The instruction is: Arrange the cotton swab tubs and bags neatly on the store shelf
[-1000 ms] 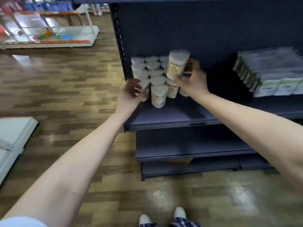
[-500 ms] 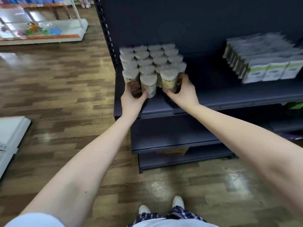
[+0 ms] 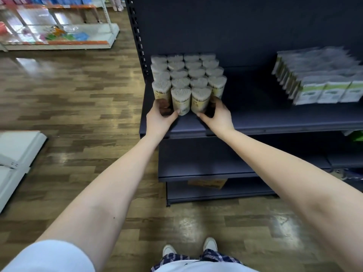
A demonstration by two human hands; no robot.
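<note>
Several clear tubs of cotton swabs (image 3: 188, 75) stand upright in tight rows at the left end of the dark shelf (image 3: 275, 118). My left hand (image 3: 160, 117) is wrapped around the front-left tub (image 3: 162, 89), thumb against the front middle tub (image 3: 181, 100). My right hand (image 3: 218, 114) holds the front-right tub (image 3: 200, 99), fingers behind it and thumb in front. Both tubs rest on the shelf near its front edge. A row of cotton swab bags (image 3: 322, 77) stands at the shelf's right end.
Bare shelf surface lies between the tubs and the bags. Lower shelves (image 3: 206, 165) sit below, with a cardboard box (image 3: 207, 182) underneath. A white panel (image 3: 17, 154) lies on the wooden floor at left. Another store rack (image 3: 59, 36) stands far left.
One second ago my right hand held a tub raised above the group; it now stands in the front row. Both hands have settled against the front tubs.
</note>
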